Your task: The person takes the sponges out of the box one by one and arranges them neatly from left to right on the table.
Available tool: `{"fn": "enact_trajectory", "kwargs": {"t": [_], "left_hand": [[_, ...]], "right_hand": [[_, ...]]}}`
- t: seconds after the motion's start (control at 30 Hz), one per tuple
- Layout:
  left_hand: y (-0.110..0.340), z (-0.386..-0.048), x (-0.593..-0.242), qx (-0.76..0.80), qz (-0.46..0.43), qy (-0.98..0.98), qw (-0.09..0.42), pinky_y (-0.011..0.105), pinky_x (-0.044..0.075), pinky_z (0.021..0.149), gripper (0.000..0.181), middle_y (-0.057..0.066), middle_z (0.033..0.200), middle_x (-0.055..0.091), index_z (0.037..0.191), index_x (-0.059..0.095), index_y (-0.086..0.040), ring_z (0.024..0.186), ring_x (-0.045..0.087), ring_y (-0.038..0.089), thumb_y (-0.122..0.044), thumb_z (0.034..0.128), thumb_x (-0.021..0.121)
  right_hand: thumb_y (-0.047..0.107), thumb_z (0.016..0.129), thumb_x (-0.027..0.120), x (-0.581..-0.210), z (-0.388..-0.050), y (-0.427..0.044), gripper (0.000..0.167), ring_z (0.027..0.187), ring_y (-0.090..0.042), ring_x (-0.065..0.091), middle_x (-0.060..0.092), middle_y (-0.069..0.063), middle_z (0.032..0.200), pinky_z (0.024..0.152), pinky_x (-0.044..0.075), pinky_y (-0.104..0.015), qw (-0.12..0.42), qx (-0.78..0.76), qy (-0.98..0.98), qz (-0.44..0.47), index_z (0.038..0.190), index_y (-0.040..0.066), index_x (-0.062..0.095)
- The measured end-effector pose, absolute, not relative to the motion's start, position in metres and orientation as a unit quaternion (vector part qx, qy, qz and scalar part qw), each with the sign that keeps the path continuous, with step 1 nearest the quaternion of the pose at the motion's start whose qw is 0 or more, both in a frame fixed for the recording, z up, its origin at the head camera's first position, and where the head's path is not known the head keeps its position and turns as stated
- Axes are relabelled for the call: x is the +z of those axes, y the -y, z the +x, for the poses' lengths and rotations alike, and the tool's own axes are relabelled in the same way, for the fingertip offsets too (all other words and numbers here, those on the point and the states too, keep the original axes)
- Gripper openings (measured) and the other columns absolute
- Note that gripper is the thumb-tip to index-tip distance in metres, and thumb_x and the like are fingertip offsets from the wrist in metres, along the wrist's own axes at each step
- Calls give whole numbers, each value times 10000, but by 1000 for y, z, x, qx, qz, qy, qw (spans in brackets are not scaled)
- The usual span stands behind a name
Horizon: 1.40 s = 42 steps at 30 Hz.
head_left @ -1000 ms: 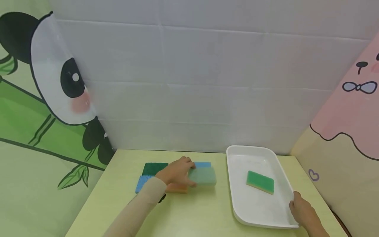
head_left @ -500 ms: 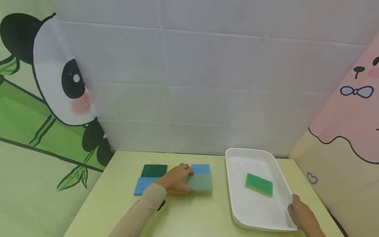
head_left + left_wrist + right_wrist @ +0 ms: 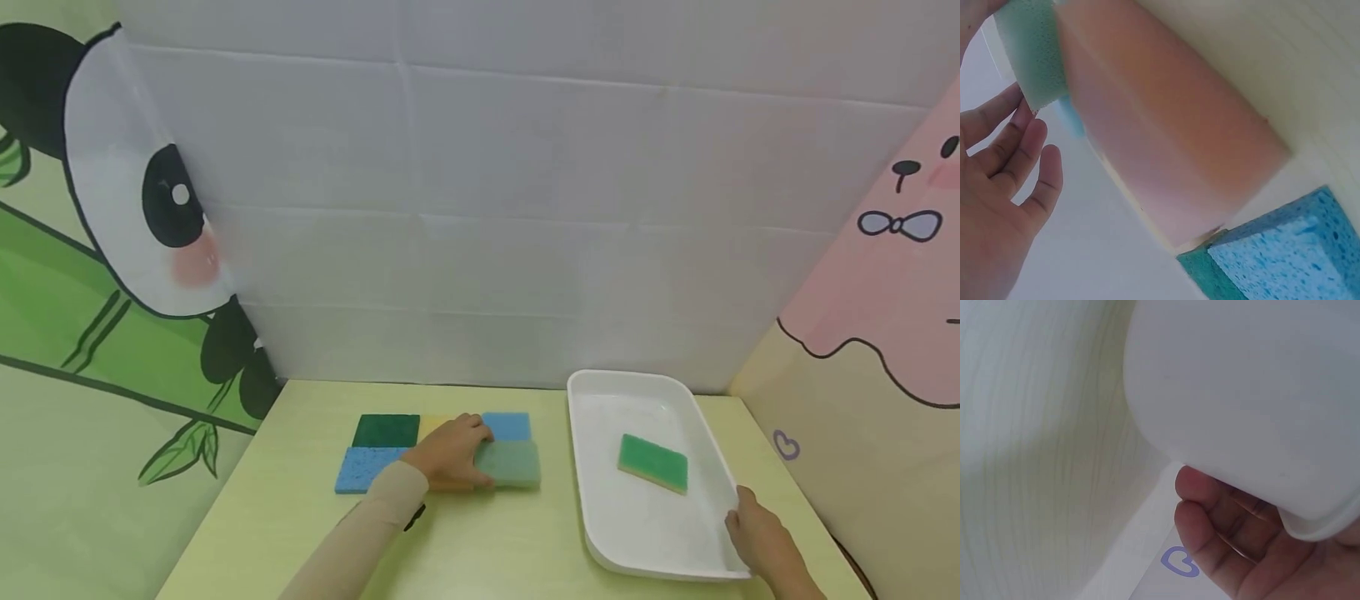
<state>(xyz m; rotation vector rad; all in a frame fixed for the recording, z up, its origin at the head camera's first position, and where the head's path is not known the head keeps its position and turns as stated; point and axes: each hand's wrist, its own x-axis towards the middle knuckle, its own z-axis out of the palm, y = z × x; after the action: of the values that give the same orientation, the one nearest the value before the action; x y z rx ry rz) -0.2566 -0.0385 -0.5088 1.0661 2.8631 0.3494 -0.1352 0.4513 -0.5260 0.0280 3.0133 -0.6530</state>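
With thumb and fingers at its left end, my left hand [image 3: 448, 452] holds a pale green sponge [image 3: 513, 463] at the front right of a block of sponges. The left wrist view shows the same pale green sponge [image 3: 1032, 53] between thumb and fingertips, beside an orange sponge [image 3: 1172, 119]. My right hand [image 3: 765, 533] grips the right rim of a white tray [image 3: 626, 542]; its fingers curl under the lip in the right wrist view. Inside the tray lies a green sponge [image 3: 652, 462] with a pale underside, set at an angle.
Around the left hand lie a dark green sponge [image 3: 386, 431], a speckled blue sponge [image 3: 366, 468], a partly hidden yellow sponge [image 3: 432, 424] and a light blue sponge [image 3: 507, 426]. A white wall sheet [image 3: 487, 250] rises behind the yellowish table [image 3: 285, 483].
The left hand has brought the pale green sponge down and slightly toward me, in front of the light blue one. The right hand has kept its grip on the tray, which stays put.
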Motion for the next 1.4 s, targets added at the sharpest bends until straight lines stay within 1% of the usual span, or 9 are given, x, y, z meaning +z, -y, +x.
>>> {"fn": "enact_trajectory", "kwargs": {"t": [0.17,0.37,0.43,0.53,0.63,0.87,1.03,1.23,1.4], "left_hand": [[37,-259,-505,104,344,-933,30,333,477,873,672,-27,1181,555,1265,642,-166,1022,496,141,-620,784,761],[36,-261,-500,92,347,-933,28,338,473,864,673,-27,1173,555,1268,639,-174,1008,491,138,-634,788,739],[36,-262,-499,86,350,-933,24,333,469,854,672,-29,1156,555,1257,643,-174,992,486,133,-639,782,738],[37,-263,-499,82,355,-931,18,321,464,829,663,-32,1125,549,1237,646,-172,962,473,127,-636,773,739],[37,-263,-501,90,357,-929,15,312,468,813,652,-30,1113,546,1231,644,-168,949,468,127,-623,775,743],[34,-261,-506,96,357,-929,24,337,474,834,652,-16,1149,559,1242,643,-161,975,484,139,-618,789,743],[33,-261,-510,83,360,-929,21,350,467,825,660,-13,1157,564,1247,643,-166,986,487,147,-634,791,737],[35,-262,-517,76,352,-933,24,373,456,840,659,-24,1192,561,1264,637,-185,1033,482,152,-635,794,739],[36,-261,-523,70,347,-935,20,383,448,853,678,-32,1215,554,1282,629,-200,1052,467,152,-654,790,735]], "right_hand": [[31,974,431,-524,-137,-452,443,805,-525,621,570,-423,955,670,510,-597,29,-212,-977,8,1276,-247,262],[39,979,421,-523,-139,-453,432,793,-492,630,555,-445,1004,652,511,-581,26,-213,-977,8,1282,-232,273],[44,981,414,-523,-139,-453,429,781,-471,631,559,-435,988,648,507,-580,27,-215,-976,9,1282,-227,271],[47,978,409,-525,-139,-454,425,776,-471,630,566,-424,966,646,501,-587,26,-215,-976,9,1276,-225,274],[41,970,418,-526,-138,-454,417,792,-506,624,567,-423,959,647,496,-601,22,-213,-977,8,1263,-225,284],[52,984,411,-528,-138,-453,439,796,-478,631,571,-423,978,665,502,-595,33,-217,-976,12,1287,-232,270],[44,980,417,-527,-137,-451,426,780,-440,634,580,-402,951,651,502,-579,36,-219,-975,14,1278,-227,275],[43,977,425,-524,-136,-449,415,807,-484,633,560,-439,1003,653,500,-586,25,-219,-975,11,1273,-216,291],[39,970,428,-526,-136,-450,409,796,-473,635,565,-434,991,645,498,-584,18,-218,-976,11,1269,-211,302]]}}
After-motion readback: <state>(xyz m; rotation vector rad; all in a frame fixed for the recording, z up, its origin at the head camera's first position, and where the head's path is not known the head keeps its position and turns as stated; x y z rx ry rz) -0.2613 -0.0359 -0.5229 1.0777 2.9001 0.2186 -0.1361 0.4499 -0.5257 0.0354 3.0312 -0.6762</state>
